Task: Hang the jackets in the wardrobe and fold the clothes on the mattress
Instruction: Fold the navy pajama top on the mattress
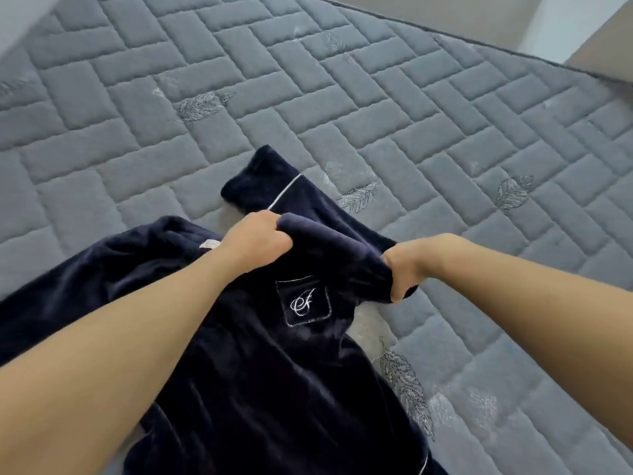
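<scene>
Grey quilted mattress (342,80) fills the view, stitched in a brick pattern with embroidered leaves, and a navy velour garment (260,389) is spread on its near part. Nearest the camera the body of the garment lies fairly flat, with thin white piping along its lower edge. Just beyond that, a chest pocket (303,301) with a white monogram faces upward. Immediately beyond the pocket a fold of the fabric is gathered and lifted by both hands: the left hand (255,240) is closed around the bunched cloth up and to the left of the pocket, and the right hand (404,269) is clenched on the same fold to the pocket's right. Beyond the hands a sleeve with a white-piped cuff (260,176) lies out on the mattress, farther from the pocket.

The step in hand is judged to be the first fold of the top. It is best done if the held edge is kept taut between the hands, carried over squarely, and laid so that the seams are aligned. The sleeve should be tucked inside the outline, and creases smoothed out afterwards.
</scene>
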{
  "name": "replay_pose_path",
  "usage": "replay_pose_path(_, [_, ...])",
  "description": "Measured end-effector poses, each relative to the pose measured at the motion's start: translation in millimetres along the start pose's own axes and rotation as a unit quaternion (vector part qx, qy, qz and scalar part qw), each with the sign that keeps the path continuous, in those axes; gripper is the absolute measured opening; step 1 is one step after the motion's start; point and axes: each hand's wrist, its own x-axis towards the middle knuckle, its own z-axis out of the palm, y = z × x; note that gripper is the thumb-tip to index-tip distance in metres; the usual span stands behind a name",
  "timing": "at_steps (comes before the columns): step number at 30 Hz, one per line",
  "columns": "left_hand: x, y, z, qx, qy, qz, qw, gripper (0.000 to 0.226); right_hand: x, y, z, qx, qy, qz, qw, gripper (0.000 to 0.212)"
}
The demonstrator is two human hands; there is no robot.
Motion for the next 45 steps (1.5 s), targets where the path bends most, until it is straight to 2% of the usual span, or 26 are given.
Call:
replay_pose_path(4, [10, 7, -14, 0.082, 0.091, -0.125, 0.985, 0.016, -7, 21, 0, -0.056, 0.019, 0.072, 0.996, 0.028])
replay_pose_path(7, [27, 24, -13, 0.112, 0.085, -0.186, 0.972, 0.022, -28, 48, -9, -0.033, 0.02, 0.107, 0.993, 0.041])
replay_pose_path(10, [36, 42, 4, 0.214, 0.056, -0.165, 0.961, 0.02, -55, 80, 0, 0.069, 0.032, 0.093, 0.993, 0.049])
replay_pose_path(12, [42, 56, 14, 0.314, 0.054, -0.17, 0.932, 0.024, -73, 101, 16, 0.174, 0.058, 0.075, 0.98, 0.049])
replay_pose_path(13, [46, 65, 18, 0.375, 0.058, -0.175, 0.908, 0.035, -80, 112, 24, 0.215, 0.073, 0.07, 0.971, 0.047])
replay_pose_path(14, [50, 76, 26, 0.421, 0.064, -0.154, 0.892, 0.048, -86, 124, 31, 0.252, 0.091, 0.07, 0.961, 0.045])
replay_pose_path(15, [54, 90, 38, 0.431, 0.062, -0.098, 0.895, 0.063, -90, 137, 37, 0.286, 0.11, 0.072, 0.949, 0.041])
replay_pose_path(17, [59, 124, 72, 0.371, 0.009, 0.084, 0.925, 0.084, -93, 157, 48, 0.336, 0.149, 0.071, 0.927, 0.028])
replay_pose_path(18, [60, 144, 92, 0.332, -0.035, 0.164, 0.928, 0.087, -94, 163, 53, 0.339, 0.155, 0.075, 0.925, 0.021])
replay_pose_path(20, [59, 175, 124, 0.287, -0.143, 0.216, 0.922, 0.07, -91, 167, 66, 0.302, 0.107, 0.091, 0.943, 0.023])
replay_pose_path(22, [62, 192, 144, 0.271, -0.211, 0.182, 0.922, 0.037, -87, 165, 84, 0.245, 0.005, 0.109, 0.963, 0.032])
replay_pose_path(23, [65, 196, 149, 0.264, -0.201, 0.17, 0.928, 0.025, -85, 165, 93, 0.229, -0.04, 0.116, 0.966, 0.034])
replay_pose_path(25, [70, 195, 151, 0.276, -0.115, 0.175, 0.938, 0.013, -93, 170, 107, 0.254, -0.081, 0.112, 0.957, 0.036])
replay_pose_path(27, [76, 188, 145, 0.3, -0.015, 0.169, 0.939, 0.018, -107, 180, 113, 0.399, -0.058, 0.07, 0.912, 0.033])
replay_pose_path(28, [79, 185, 142, 0.314, 0.028, 0.16, 0.936, 0.02, -112, 186, 114, 0.511, -0.028, 0.025, 0.859, 0.031])
replay_pose_path(30, [89, 183, 135, 0.357, 0.101, 0.131, 0.919, 0.019, -121, 203, 114, 0.69, 0.028, -0.065, 0.72, 0.026])
replay_pose_path(31, [95, 184, 132, 0.385, 0.126, 0.105, 0.908, 0.021, -123, 213, 115, 0.718, 0.039, -0.081, 0.69, 0.024])
replay_pose_path(32, [100, 185, 129, 0.408, 0.14, 0.071, 0.899, 0.023, -125, 224, 117, 0.707, 0.045, -0.072, 0.703, 0.023])
replay_pose_path(33, [104, 187, 128, 0.425, 0.146, 0.036, 0.893, 0.026, -126, 235, 121, 0.664, 0.055, -0.04, 0.745, 0.026])
replay_pose_path(35, [109, 196, 134, 0.451, 0.133, -0.013, 0.883, 0.033, -121, 262, 132, 0.503, 0.11, 0.082, 0.853, 0.035])
replay_pose_path(36, [110, 205, 142, 0.464, 0.115, -0.02, 0.878, 0.038, -116, 275, 138, 0.411, 0.155, 0.152, 0.885, 0.036])
replay_pose_path(37, [111, 218, 156, 0.46, 0.09, -0.019, 0.883, 0.047, -109, 284, 144, 0.327, 0.203, 0.215, 0.898, 0.035])
replay_pose_path(39, [108, 250, 196, 0.358, 0.026, -0.034, 0.933, 0.07, -90, 295, 160, 0.224, 0.269, 0.294, 0.889, 0.041])
replay_pose_path(41, [102, 278, 242, 0.188, -0.069, -0.088, 0.976, 0.083, -69, 300, 186, 0.211, 0.263, 0.341, 0.878, 0.058])
replay_pose_path(43, [95, 284, 287, 0.111, -0.165, -0.12, 0.973, 0.093, -45, 299, 218, 0.254, 0.204, 0.378, 0.867, 0.073])
replay_pose_path(45, [89, 270, 318, 0.157, -0.179, -0.121, 0.964, 0.107, -20, 290, 252, 0.358, 0.177, 0.406, 0.822, 0.076])
